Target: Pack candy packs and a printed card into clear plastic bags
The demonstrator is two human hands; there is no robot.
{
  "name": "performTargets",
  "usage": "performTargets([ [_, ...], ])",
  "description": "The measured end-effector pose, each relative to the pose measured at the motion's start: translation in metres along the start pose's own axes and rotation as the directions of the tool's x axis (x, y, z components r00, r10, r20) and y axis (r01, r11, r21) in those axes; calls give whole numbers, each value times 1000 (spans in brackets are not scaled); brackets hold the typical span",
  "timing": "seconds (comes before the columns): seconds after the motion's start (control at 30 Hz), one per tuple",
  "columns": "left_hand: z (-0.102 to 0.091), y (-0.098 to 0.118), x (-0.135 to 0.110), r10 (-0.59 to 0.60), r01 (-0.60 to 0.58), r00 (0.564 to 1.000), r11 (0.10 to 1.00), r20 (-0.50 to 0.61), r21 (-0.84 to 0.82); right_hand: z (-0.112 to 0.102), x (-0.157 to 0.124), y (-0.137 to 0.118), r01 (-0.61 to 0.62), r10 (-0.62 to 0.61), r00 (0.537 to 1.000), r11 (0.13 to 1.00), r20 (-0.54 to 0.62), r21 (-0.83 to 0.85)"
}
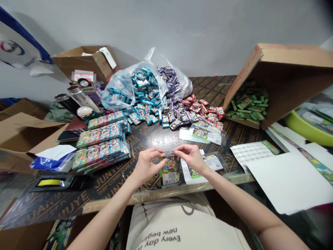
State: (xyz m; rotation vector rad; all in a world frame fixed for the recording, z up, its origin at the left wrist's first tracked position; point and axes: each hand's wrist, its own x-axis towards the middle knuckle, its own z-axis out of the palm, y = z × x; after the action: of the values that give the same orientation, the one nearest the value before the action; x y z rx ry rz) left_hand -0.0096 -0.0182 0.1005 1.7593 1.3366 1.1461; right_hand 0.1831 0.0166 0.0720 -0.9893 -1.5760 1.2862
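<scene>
Clock positions are taken from the pouch.

Pouch (171, 170): one, printed film, dark ground with bright lettering and a pale panel low down. At the table's near edge, between the two hands, just below the fingertips.

Left hand (149, 165): at ten o'clock, curled, thumb and forefinger slightly parted and touching the pouch's upper left corner; whether they pinch it cannot be told with certainty.

Right hand (192, 156): at two o'clock, thumb and forefinger closed on the pouch's upper right corner.

Bags: two, clear, crinkled plastic, mouths spilling. One (119, 80), eleven o'clock, holds blue sachets (145, 83); the other (186, 88), twelve o'clock, holds purple sachets (169, 78).

Carton (240, 81): brown cardboard, tipped on its side, two o'clock; green sachets (249, 106) heaped inside.

Red sachets (204, 109): loose small pile, one o'clock, beside the purple.

Packs (100, 149): glossy, oblong, stacked in rows, ten o'clock.

Flat pouches (205, 133): part clear, part printed, overlapping, between one and two o'clock.

Sheets (288, 180): white, smooth, three o'clock.

Table (148, 139): dark board, gold lettering, taped near edge.
</scene>
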Motion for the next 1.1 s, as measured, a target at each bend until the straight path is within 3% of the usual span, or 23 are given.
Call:
performTargets([
  [0.13, 1, -6, -1, 117, -121, 992, 985, 39, 126, 0, -7, 12, 236, -236, 972, 962, 13, -136],
  [0.23, 8, -11, 1, 169, -182, 979, 976, 112, 116, 0, -11, 18, 347, -344, 938, 914, 53, -208],
  [0.4, 20, -18, -1, 177, -186, 975, 981, 131, 57, -3, -19, 19, 359, -365, 931, 898, 21, -254],
  [0.5, 21, -19, -3, 151, -157, 982, 986, 111, 48, -4, -13, 17, 365, -360, 931, 906, 63, -214],
  [0.63, 3, -19, 6, 29, -34, 993, 999, -111, -41, -11, 30, 23, 259, -241, 964, 950, 116, -176],
  [0.7, -13, -22, 12, -52, 22, 947, 995, -317, -99, -13, 64, 36, 249, -229, 968, 916, 100, -314],
  [0.73, -21, -25, 13, -89, 43, 899, 992, -428, -116, -13, 82, 44, 245, -229, 969, 867, 88, -434],
  [0.83, -34, -45, 3, -191, 129, 694, 982, -694, -140, -2, 130, 70, 154, -156, 985, 582, 76, -799],
  [0.87, -33, -55, -6, -228, 175, 633, 973, -739, -150, 4, 143, 77, 117, -125, 990, 479, 65, -870],
  [0.9, -30, -65, -17, -277, 232, 603, 958, -748, -168, 10, 154, 82, 86, -106, 993, 395, 48, -915],
  [0.97, -19, -84, -43, -335, 337, 601, 930, -726, -151, 22, 171, 89, 48, -100, 995, 319, 17, -946],
  [1.03, -8, -97, -68, -258, 441, 621, 896, -741, 58, 29, 181, 91, 23, -107, 994, 331, -14, -943],
  [1.1, -4, -99, -83, -166, 444, 678, 869, -716, 219, 31, 185, 89, 2, -111, 993, 353, -40, -936],
])
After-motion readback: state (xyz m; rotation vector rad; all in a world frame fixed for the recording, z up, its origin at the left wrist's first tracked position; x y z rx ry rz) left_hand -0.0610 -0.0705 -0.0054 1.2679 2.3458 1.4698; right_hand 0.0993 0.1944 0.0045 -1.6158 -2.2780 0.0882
